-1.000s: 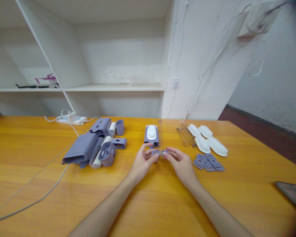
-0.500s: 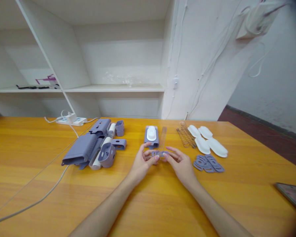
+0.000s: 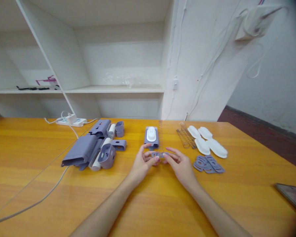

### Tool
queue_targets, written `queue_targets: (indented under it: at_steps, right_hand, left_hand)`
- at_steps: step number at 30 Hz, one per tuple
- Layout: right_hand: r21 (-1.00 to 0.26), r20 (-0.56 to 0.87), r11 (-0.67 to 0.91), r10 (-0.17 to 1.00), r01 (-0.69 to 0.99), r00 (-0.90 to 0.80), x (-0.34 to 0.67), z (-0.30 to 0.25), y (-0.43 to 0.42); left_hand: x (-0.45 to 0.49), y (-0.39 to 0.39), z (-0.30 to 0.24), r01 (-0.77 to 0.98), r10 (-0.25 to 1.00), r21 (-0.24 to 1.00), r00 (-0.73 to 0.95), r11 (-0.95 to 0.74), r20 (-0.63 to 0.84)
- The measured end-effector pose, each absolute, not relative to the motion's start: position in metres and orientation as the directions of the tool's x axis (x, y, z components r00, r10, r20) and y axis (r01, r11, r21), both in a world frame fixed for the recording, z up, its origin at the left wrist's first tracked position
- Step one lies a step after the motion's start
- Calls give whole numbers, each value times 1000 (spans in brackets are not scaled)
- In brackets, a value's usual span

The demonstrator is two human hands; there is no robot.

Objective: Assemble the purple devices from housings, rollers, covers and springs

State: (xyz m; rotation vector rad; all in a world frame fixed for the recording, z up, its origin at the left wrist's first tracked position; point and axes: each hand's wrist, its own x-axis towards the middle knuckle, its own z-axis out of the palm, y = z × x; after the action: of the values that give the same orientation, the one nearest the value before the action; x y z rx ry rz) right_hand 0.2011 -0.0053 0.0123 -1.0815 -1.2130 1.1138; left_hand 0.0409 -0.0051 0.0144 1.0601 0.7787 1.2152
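Note:
Between my two hands is a small flat purple plate with cut-out slots (image 3: 159,154). My left hand (image 3: 146,160) pinches its left end and my right hand (image 3: 178,161) its right end, thumbs on the near side. A thin metal spring (image 3: 160,133), faint and blurred, rises upright from the plate. Just behind my fingers lies a purple housing (image 3: 155,144) with a white slotted oval cap (image 3: 151,134) on top. To the right of my right hand, several more purple slotted plates (image 3: 208,164) lie overlapping on the table.
Several white oval covers (image 3: 217,147) and a cluster of loose springs (image 3: 186,136) lie at the right. Purple housings (image 3: 82,148), cups (image 3: 107,156) and white cylinders (image 3: 96,163) are grouped at the left. A power strip (image 3: 75,121), cable (image 3: 43,197) and phone (image 3: 292,196) are also on the table.
The spring above the plate has swung slightly left, from a slant to nearly upright. Both hands keep their grip on the plate, almost in place.

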Motion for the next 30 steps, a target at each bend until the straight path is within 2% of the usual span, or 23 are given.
queue_targets:
  at_steps: [15, 22, 27, 30]
  right_hand:
    - [-989, 149, 150, 989, -14, 19, 201, 14, -6]
    - [-979, 202, 202, 979, -11, 19, 202, 11, -6]
    - [-983, 182, 183, 981, 15, -69, 202, 12, -7]
    - [-984, 178, 178, 984, 6, -26, 202, 13, -6]
  left_hand:
    - [41, -4, 14, -318, 975, 948, 212, 11, 60]
    - [43, -6, 13, -278, 965, 961, 257, 17, 58]
    - [46, -10, 13, -227, 952, 974, 294, -13, 81]
    - [45, -10, 11, -171, 946, 982, 296, -83, 132]
